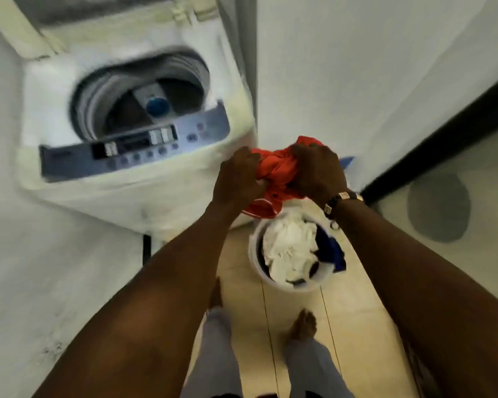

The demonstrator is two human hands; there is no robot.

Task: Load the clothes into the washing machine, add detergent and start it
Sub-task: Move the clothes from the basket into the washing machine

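Note:
A white top-loading washing machine [144,179] stands at the left with its lid up and its drum [144,96] open and dark inside. Along its front edge runs a grey-blue control panel [133,147]. To the right of the machine, both hands hold a bunched red garment [273,170] in the air above a white bucket [255,254]. My left hand [237,176] grips its left side and my right hand [316,170], with a watch on the wrist, grips its right side. The bucket sits on the floor, filled with white and blue clothes [291,248].
White walls close in on the left and behind the bucket. A dark door frame [443,124] runs diagonally at the right. My bare feet [304,326] stand on beige floor tiles [351,311] just before the bucket. A small blue thing [346,161] lies behind the garment.

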